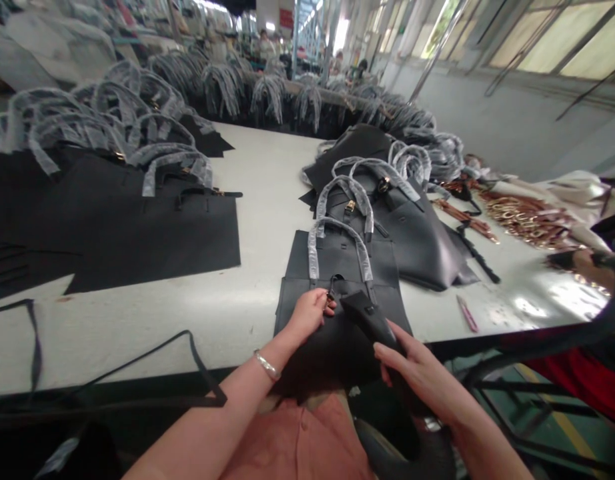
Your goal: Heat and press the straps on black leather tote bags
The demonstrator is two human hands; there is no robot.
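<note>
- I'm seeing a bag (307, 363) lying at the table's (260, 220) near edge.
- Left hand (311, 313) is pinching its clasp (330, 299), fingertips closed.
- Right hand (412, 357) is gripping a strap (367, 319), fingers curled.
- Holding the clasp steady is probably helping.
- Handles (313, 257) are arching beyond.

The pale, glossy desk (267, 200) bears a broad spread of black leather panels (162, 227) with plastic-wrapped handles along its left side. At the middle of the near edge, overlapping bag panels (342, 257) reach over the rim. Beyond them to the right slumps a black leather tote (417, 240), a black strap (480, 257) just beside it. Pink snips (467, 313) lie near the near edge; brown straps with gold-coloured hardware (517, 213) heap toward the right edge.
</note>
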